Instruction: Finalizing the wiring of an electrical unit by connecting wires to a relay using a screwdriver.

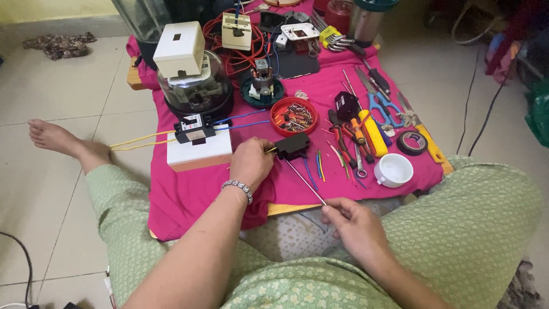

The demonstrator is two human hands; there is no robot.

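Observation:
My left hand (250, 163) grips a small black electrical block (293, 145) on the pink cloth (189, 191), with a yellow wire end showing at its left side. My right hand (354, 226) pinches the near end of a thin metal rod (305, 181), whose far tip reaches the black block. Short blue, green and yellow wire pieces (316, 166) lie just right of the block.
A white box (200, 154) carrying a black breaker with yellow and blue wires sits left. Behind are an electric meter (194, 86), a red dish of small parts (294, 115), pliers, scissors, black tape (411, 142) and a white cup (394, 170). My bare foot (54, 137) rests on the tiled floor.

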